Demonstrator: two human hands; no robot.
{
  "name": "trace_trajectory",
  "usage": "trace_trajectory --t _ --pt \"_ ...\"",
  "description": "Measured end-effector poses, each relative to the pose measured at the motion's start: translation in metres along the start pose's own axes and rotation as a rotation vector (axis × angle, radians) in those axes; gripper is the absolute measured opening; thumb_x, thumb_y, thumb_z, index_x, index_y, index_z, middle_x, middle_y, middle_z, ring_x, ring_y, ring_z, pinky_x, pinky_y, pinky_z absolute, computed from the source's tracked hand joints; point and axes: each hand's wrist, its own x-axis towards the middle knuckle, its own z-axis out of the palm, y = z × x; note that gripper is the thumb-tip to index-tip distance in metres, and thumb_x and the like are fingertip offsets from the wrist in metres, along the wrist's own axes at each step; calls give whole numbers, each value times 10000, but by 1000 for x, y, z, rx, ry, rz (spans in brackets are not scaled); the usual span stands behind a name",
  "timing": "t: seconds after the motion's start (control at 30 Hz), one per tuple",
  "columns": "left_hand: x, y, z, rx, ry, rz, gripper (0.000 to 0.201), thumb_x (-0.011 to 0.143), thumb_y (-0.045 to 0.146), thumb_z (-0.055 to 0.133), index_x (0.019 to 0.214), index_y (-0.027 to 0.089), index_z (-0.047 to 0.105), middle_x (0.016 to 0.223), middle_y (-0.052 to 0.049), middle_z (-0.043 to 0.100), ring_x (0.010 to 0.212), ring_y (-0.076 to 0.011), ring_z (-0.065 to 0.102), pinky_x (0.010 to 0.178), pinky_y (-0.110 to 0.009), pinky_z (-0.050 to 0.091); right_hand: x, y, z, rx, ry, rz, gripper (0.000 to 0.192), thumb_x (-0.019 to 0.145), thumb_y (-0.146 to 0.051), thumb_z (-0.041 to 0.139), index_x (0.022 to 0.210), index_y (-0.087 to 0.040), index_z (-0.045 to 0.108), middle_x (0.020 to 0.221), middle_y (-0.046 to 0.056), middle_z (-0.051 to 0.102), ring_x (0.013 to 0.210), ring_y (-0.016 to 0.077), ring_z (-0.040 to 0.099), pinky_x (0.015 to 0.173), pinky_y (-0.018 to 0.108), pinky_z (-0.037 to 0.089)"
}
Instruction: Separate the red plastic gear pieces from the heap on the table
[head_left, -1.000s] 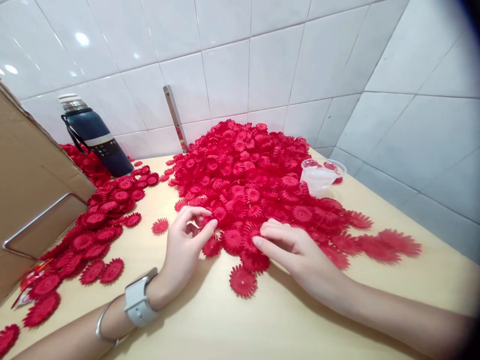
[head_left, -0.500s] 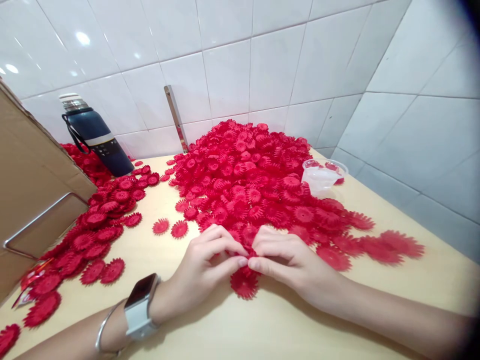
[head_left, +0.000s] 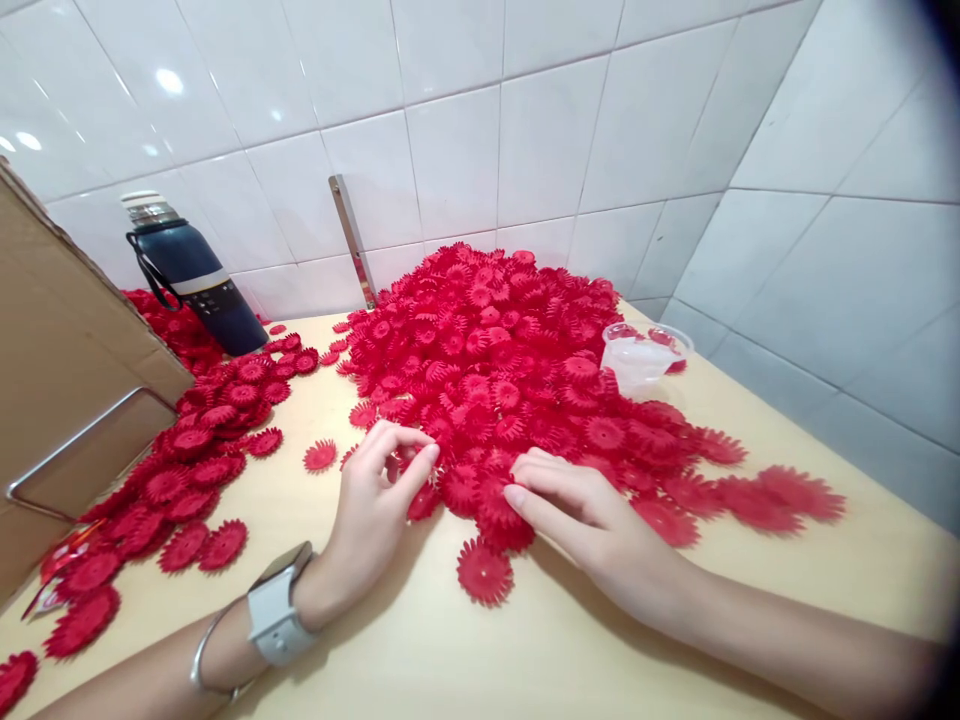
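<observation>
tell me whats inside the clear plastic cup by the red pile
The clear plastic cup holds a few red pieces near its rim; the big red pile covers its lower left side, so the bottom is unclear.

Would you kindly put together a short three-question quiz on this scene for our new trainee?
1. True or false: the clear plastic cup stands at the right edge of the big heap of red toothed plastic discs.
2. Which stands against the tiled wall at the left? A) a dark blue metal flask B) a green glass jar C) a white kettle
3. Fill in: the left hand wears a white ____ at the wrist.

Key:
1. True.
2. A.
3. Smartwatch. The left hand pinches at discs on the heap's near edge, and the right hand rests its fingers on discs beside it; a single red disc lies on the pale wooden table between them.
</observation>
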Motion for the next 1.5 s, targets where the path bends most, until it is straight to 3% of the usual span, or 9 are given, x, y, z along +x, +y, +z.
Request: trace_trajectory --t 0.23,0.43,0.53,0.63,0.83,1.03,1.23,1.33,1.5 --pt "-1 3 1 -29 -26 -32 77 782 252 541 802 183 570 814 -7 554 676 -127 497 598 -243 385 1 1 0 6 29 -3 316 859 -212 398 547 -188 356 611 -11 439 646 142 428 601 268 348" --pt "-2 4 1 -54 -32 -70 109 795 279 526 826 189 579 810 -6 560 690 -131 517 595 -242 395 0 2 0 66 196 79 321 837 -319 453 546 -186 433 595 -17 465 614 137 453 585 258 381" --pt "-3 3 1 -75 -47 -71 122 807 294 508 828 193 575 801 -7 552 711 -139 521 596 -244 399 1 2 0 197 325 124 194 816 -358 487 747 -198 573 763 7 582 749 165 547 661 258 446" --pt "-4 2 1 -72 -58 -66 117 816 285 497 829 195 571 801 -3 548 716 -135 515 612 -246 393 2 6 1 259 394 149 281 824 -361 474 1065 -243 559 1073 33 592 1034 198 517 872 323 424" --pt "-1 0 0 -30 -38 -79 119 793 286 532 868 196 555 794 3 539 714 -138 506 617 -251 390 0 11 6 137 314 121 397 858 -327 409 1254 -299 383 1290 40 448 1205 213 376 1007 456 291" --pt "2 -6 2 109 -112 -10 117 778 300 541 791 194 586 823 -17 547 805 -178 509 714 -300 399 -2 7 5 64 309 97 298 838 -301 427 1132 -270 467 1222 45 490 1160 225 416 977 447 333" --pt "0 -5 1 67 -169 47 108 789 202 509 799 201 617 867 -27 543 847 -180 522 784 -318 408 -3 5 5 5 271 74 208 849 -279 409 1036 -251 494 1133 44 528 1089 198 463 942 409 368" --pt "-2 0 0 17 -150 46 155 825 218 462 866 206 612 914 -36 546 888 -180 517 813 -322 408 -5 4 6 -158 220 -46 220 866 -239 377 1056 -254 487 1129 47 528 1096 194 442 948 425 342" --pt "-7 7 -1 -1 -73 128 186 835 168 430 926 213 585 963 -41 555 939 -180 503 835 -322 408 -11 -4 12 -526 -15 -363 331 803 -178 443 1125 -221 509 1227 71 493 1209 255 312 987 496 238"
